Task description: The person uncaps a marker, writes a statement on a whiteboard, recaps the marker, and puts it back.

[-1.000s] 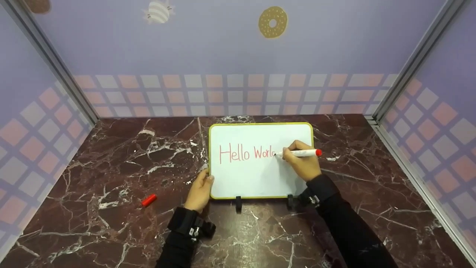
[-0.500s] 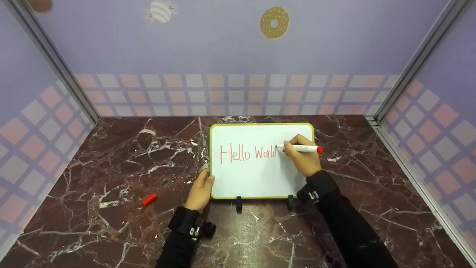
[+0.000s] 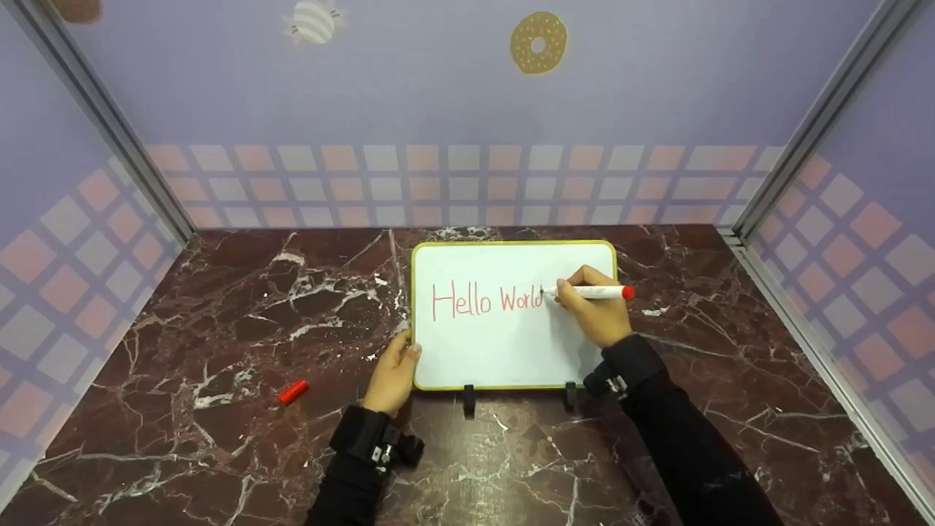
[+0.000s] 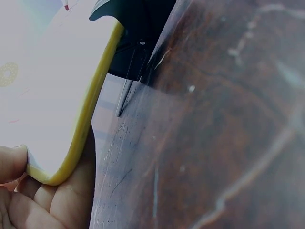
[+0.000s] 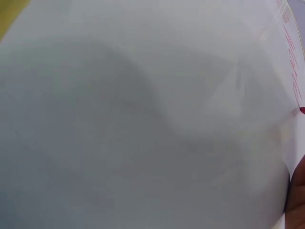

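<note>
A whiteboard (image 3: 497, 354) with a yellow frame bears the red words "Hello World". My right hand (image 3: 597, 314) pinches a white marker (image 3: 599, 291) with a red end, its tip at the top of the final "d". In the right wrist view the marker's red tip (image 5: 302, 110) meets the board at the right edge, beside part of the hand (image 5: 296, 200). My left hand (image 3: 391, 376) grips the board's lower left side. The left wrist view shows its thumb (image 4: 13, 162) on the front and fingers behind the yellow frame (image 4: 90, 102).
A red marker cap (image 3: 293, 392) lies on the dark marbled table (image 3: 219, 453), left of the left hand. Black supports (image 3: 469, 401) hold the board's lower edge; a black stand part (image 4: 131, 55) shows behind it. A patterned wall (image 3: 431, 95) stands beyond the table.
The marker and right hand have moved slightly up, and the last letter has gained its upright stroke to become a "d". My left hand keeps its place on the board.
</note>
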A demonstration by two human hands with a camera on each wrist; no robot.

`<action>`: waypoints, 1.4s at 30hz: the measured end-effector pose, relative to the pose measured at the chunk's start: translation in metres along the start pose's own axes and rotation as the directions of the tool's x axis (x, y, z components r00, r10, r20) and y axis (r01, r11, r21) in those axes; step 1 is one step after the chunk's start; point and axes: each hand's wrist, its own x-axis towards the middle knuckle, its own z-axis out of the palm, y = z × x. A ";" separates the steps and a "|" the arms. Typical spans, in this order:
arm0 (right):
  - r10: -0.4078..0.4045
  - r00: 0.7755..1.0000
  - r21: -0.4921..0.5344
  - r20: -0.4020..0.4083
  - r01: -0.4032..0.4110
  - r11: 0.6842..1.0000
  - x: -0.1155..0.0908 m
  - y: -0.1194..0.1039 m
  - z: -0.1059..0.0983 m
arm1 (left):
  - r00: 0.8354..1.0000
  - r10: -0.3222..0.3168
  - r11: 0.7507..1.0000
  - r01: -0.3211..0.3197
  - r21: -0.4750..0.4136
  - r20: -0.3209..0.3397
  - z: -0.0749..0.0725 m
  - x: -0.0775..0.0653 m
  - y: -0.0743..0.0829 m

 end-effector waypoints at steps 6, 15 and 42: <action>0.009 1.000 0.018 0.026 -0.010 1.000 -0.003 0.000 -0.001 | 1.000 0.000 1.000 0.001 0.010 -0.007 0.000 0.000 0.000; 0.008 0.998 -0.006 0.063 -0.008 1.000 -0.007 0.001 -0.004 | 1.000 -0.008 0.999 0.009 0.047 -0.020 0.000 0.000 0.001; -0.011 0.997 0.013 0.074 0.010 1.000 -0.010 0.004 -0.009 | 0.999 -0.021 1.000 0.021 0.000 -0.030 0.001 0.000 0.000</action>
